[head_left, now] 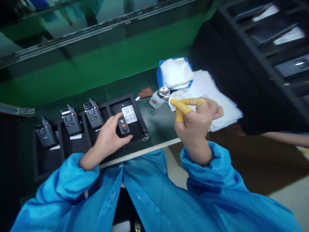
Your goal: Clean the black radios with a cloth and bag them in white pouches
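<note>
My left hand grips a black two-way radio between thumb and fingers. Its narrow side with an orange button faces up, over the right compartment of a black foam tray. Yellow finger cots cover fingers of my right hand, which pinches a white wipe. That wipe is right beside the metal top of a small white dispenser bottle; whether they touch I cannot tell. Several more black radios rest in the tray's other compartments, with white labels under them.
A blue box of folded white cloths stands behind the bottle. White sheets lie to its right, and a brown scrap to its left. A large black foam tray stack rises at the right. Another person's arm shows at the right edge.
</note>
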